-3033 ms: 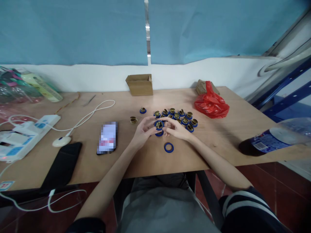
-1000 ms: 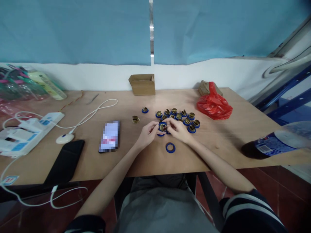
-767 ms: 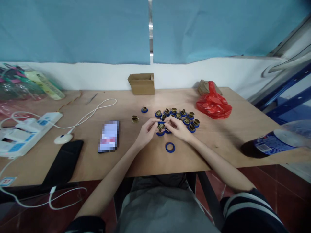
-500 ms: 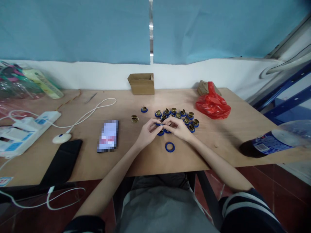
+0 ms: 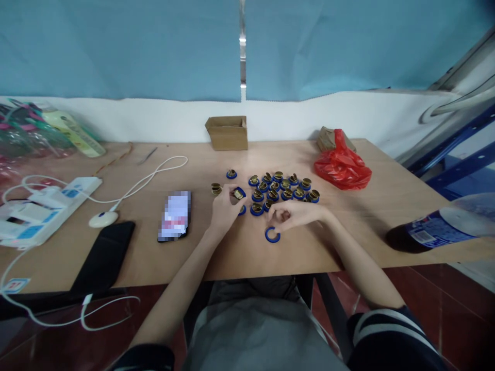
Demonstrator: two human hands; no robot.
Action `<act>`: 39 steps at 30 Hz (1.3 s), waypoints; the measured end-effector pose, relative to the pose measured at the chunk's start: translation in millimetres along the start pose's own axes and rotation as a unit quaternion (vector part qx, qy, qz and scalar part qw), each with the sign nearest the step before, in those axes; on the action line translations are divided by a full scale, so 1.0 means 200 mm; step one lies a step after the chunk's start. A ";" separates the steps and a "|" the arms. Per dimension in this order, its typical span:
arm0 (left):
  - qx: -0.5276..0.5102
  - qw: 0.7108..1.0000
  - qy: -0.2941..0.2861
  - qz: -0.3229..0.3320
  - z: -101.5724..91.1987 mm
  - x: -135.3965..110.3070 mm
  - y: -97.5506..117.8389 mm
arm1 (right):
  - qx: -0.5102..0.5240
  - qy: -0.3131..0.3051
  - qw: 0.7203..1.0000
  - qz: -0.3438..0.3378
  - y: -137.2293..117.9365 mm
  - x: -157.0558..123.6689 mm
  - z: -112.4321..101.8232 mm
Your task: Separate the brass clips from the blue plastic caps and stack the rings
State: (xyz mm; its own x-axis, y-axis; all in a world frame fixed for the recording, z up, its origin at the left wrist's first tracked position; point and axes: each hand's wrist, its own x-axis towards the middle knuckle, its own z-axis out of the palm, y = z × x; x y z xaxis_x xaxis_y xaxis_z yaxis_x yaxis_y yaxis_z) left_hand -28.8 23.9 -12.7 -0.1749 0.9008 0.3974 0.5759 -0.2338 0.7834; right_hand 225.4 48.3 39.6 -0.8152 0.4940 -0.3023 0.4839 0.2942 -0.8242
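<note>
Between the thumb and fingers of my left hand (image 5: 226, 208) is a gold-coloured metal piece with a blue ring (image 5: 239, 194), tilted above the table. Below those fingertips, another blue-ringed piece (image 5: 242, 210) is partly covered. My right hand (image 5: 292, 214) is curled low over the table, fingertips closed at the upper right edge of a loose blue ring (image 5: 267, 236) that lies flat. They hide part of that ring. Several similar gold pieces on blue rings (image 5: 286, 194) stand grouped just beyond my right hand. A gold piece without a visible blue ring (image 5: 215, 188) sits left of my left hand.
One blue-ringed piece (image 5: 231, 174) stands apart behind my left hand. A phone (image 5: 175, 216), a black slab-like item (image 5: 104, 257), a white cable mouse-shaped device (image 5: 103, 219) and a power strip (image 5: 87, 186) lie left. A cardboard box (image 5: 227, 135), red bag (image 5: 342, 167) and cola bottle (image 5: 429, 229) stand around.
My hands have parted. The left has moved slightly left with the blue-ringed gold piece; the right has come down towards me to the loose blue ring.
</note>
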 end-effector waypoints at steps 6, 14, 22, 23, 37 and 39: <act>0.165 0.986 -0.001 0.007 -0.02 0.02 -0.02 | -0.080 -0.048 0.996 0.004 0.00 0.02 0.05; 0.227 0.970 -0.040 -0.077 -0.06 0.06 -0.03 | -0.113 -0.046 0.992 -0.025 0.03 0.04 0.06; 0.088 0.995 -0.045 -0.007 0.00 0.06 -0.13 | -0.096 -0.045 0.993 -0.043 0.04 0.04 0.06; 0.068 0.997 -0.037 0.002 0.01 0.06 -0.13 | -0.093 -0.042 0.994 -0.044 0.05 0.04 0.06; 0.222 0.971 0.029 -0.080 -0.04 0.17 -0.28 | -0.021 -0.001 0.999 -0.043 0.02 0.05 0.07; 0.219 0.971 0.032 -0.089 -0.05 0.18 -0.27 | -0.001 0.032 0.998 -0.050 0.01 0.06 0.08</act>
State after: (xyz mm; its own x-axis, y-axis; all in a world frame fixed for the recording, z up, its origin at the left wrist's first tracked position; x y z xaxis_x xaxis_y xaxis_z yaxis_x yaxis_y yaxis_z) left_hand -73.8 64.8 -36.5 -0.3440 0.8852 0.3131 0.8140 0.1150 0.5693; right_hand 211.7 42.6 26.2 -0.8373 0.5134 -0.1879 0.4023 0.3459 -0.8477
